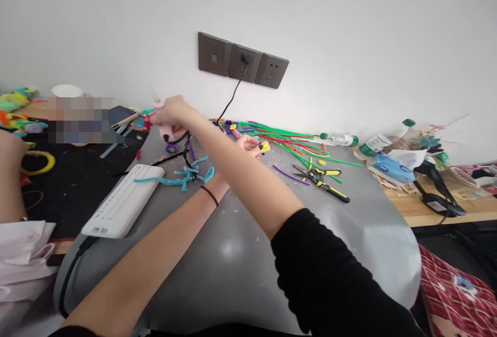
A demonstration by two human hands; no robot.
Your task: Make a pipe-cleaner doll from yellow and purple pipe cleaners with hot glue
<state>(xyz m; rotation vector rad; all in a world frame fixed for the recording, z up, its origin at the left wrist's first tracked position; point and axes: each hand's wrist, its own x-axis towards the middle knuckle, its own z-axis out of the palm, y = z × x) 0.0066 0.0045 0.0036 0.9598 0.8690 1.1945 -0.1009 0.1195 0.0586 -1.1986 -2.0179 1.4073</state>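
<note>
My arms are crossed, the right one passing over the left. At the far left of the grey table, my right hand [173, 112] is closed round a pink glue gun [166, 131], mostly covered by the fingers. Near the middle, my left hand [250, 145] pinches a small yellow fuzzy piece [265, 146], which looks like pipe cleaner. Below my right hand lie a purple coil [171, 148] and a twisted light-blue pipe cleaner shape [190, 173]. Black-and-yellow pliers [328, 188] rest to the right of my left hand, beside a purple pipe cleaner [291, 175].
Many coloured pipe cleaners [287, 137] spread along the wall. A white power bank [122, 202] with a black cable lies left. Plastic bottles [373, 145] and a blue tissue pack [392, 166] stand right. Another person's arm [11, 176] is at the left edge. A cord hangs from the wall socket [245, 60].
</note>
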